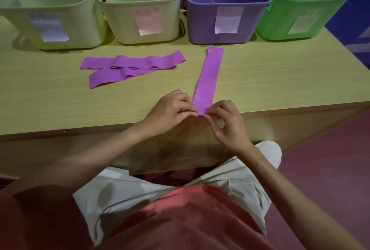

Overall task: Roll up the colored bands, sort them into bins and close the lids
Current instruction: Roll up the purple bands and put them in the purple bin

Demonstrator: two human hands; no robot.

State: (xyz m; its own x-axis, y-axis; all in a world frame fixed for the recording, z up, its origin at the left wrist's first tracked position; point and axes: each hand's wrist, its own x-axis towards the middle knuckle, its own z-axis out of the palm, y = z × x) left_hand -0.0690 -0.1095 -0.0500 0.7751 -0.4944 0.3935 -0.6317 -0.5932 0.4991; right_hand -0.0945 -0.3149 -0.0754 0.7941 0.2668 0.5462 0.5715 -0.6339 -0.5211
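Purple band (209, 77) laid lengthwise from centre frame toward the purple bin (226, 17), likely so the roll can travel straight away from the body. Near end pinched by left hand (170, 109) and right hand (228, 121), fingertips clamped on a first small fold, thumbs underneath. 2 more purple bands (130, 67) overlapped at left centre, waiting. 4 open bins across the top: 2 pale ones at upper left, purple, then green bin (304, 11) at upper right, each labelled. Light wood-grain table (290, 81); reddish floor lower right, blue wall behind.
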